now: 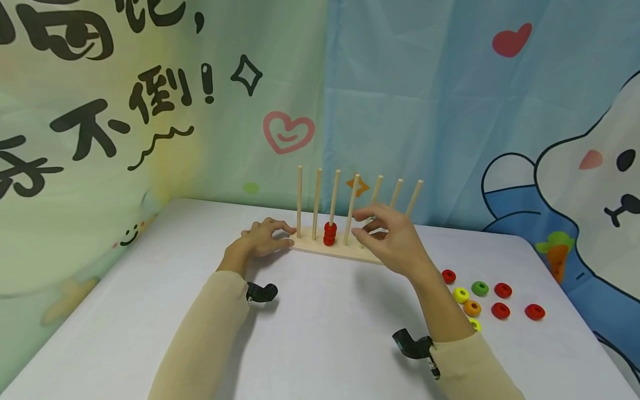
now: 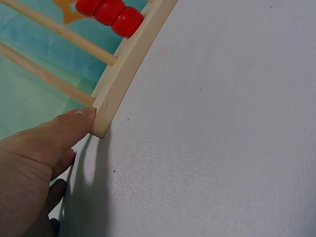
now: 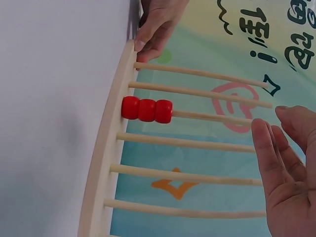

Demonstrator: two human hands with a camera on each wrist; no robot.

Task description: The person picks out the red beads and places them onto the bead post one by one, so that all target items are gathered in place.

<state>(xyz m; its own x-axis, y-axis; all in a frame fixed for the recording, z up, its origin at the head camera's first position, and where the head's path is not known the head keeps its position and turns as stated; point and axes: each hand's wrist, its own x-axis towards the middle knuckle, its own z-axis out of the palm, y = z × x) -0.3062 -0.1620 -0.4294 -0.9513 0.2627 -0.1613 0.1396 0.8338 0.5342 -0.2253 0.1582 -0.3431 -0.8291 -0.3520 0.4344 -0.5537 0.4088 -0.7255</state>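
A wooden peg stand with several upright pegs stands toward the back of the table. Three red beads are stacked on its third peg from the left, low against the base. My left hand holds the left end of the base; in the left wrist view its thumb lies against that end. The right hand is raised among the pegs, with thumb and fingers apart and no bead between them. In the right wrist view, its fingertips are close to the upper end of the beaded peg.
Several loose beads lie on the table to the right, including a green bead, an orange bead, a yellow bead and a red bead. Behind the white table hangs a printed curtain.
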